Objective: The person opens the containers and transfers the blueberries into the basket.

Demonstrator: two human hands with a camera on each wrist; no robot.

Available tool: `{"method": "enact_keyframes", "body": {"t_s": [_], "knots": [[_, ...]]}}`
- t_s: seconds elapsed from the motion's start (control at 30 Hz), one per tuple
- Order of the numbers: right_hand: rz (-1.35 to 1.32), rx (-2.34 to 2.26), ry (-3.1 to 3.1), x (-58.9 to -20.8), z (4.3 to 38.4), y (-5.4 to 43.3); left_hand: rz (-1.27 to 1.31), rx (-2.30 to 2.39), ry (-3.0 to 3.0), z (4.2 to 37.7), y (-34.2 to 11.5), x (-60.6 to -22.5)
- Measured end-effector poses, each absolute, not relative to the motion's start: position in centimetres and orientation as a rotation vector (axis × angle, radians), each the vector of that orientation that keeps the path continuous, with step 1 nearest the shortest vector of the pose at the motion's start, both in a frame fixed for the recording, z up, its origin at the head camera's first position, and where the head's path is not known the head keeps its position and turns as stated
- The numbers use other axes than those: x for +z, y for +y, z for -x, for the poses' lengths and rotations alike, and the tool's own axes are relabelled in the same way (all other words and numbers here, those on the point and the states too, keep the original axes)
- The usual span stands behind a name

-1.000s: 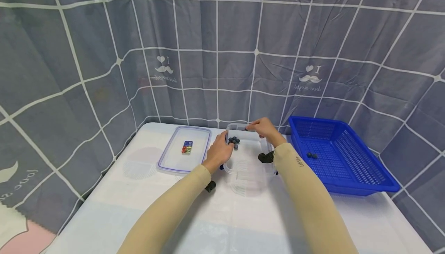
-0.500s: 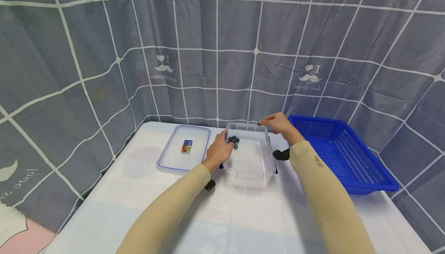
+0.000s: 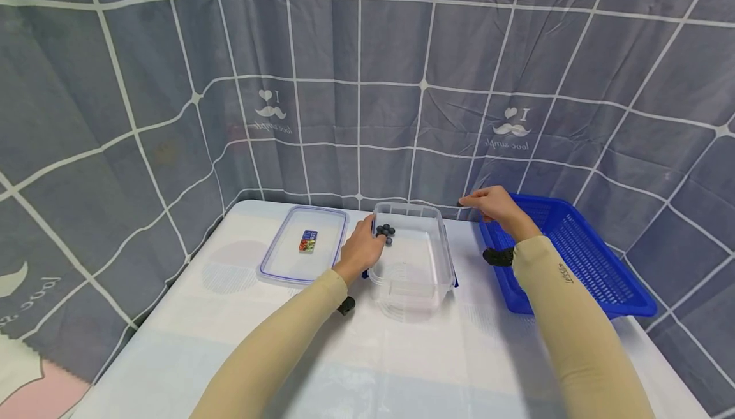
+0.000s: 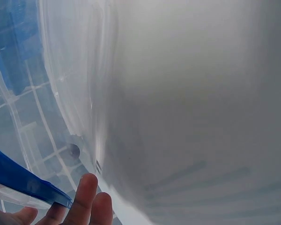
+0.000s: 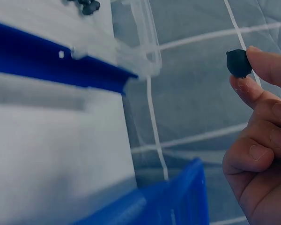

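My right hand point(image 3: 498, 207) pinches a dark round blueberry point(image 5: 239, 63) between thumb and forefinger, its other fingers curled in. In the head view that hand is up in the air, between the clear plastic container point(image 3: 443, 240) and the blue basket point(image 3: 620, 266). Holding the container's left side is my left hand point(image 3: 362, 247), thumb at the inside of the wall. The left wrist view shows its fingertips beside a hanging blue latch point(image 4: 28, 180). Several blueberries point(image 3: 386, 230) lie in the container's left part, partly hidden by the left hand. The right arm covers part of the basket.
Left of the container, a clear lid point(image 3: 281, 259) with a blue seal lies flat, bearing a small colourful printed packet point(image 3: 307, 242). A grey checked curtain point(image 3: 390, 113) hangs behind the white-covered table point(image 3: 402, 368). The basket stands by the table's right edge.
My right hand has moved right with the blueberry, from above the container to near the basket's left rim. My left hand has stayed at the container's side.
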State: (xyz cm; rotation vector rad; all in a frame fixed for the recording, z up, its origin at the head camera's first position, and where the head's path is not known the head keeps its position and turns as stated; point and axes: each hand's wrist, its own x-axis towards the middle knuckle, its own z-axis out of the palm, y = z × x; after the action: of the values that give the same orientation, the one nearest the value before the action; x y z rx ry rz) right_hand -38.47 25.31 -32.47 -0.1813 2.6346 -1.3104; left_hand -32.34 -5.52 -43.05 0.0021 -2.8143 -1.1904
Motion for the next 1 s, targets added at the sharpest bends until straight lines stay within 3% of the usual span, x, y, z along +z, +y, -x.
{"method": "enact_keyframes", "body": {"t_s": [0.33,1.0], "knots": [[0.094,-1.315,2.639,-32.6,37.4,29.9,-0.012,-1.186,-2.812,32.3,-5.5,-43.1],[-0.09,-1.233,2.564,-36.5,36.3,37.4,-0.013,-1.19,-2.823,32.4,-5.5,-43.0]]}}
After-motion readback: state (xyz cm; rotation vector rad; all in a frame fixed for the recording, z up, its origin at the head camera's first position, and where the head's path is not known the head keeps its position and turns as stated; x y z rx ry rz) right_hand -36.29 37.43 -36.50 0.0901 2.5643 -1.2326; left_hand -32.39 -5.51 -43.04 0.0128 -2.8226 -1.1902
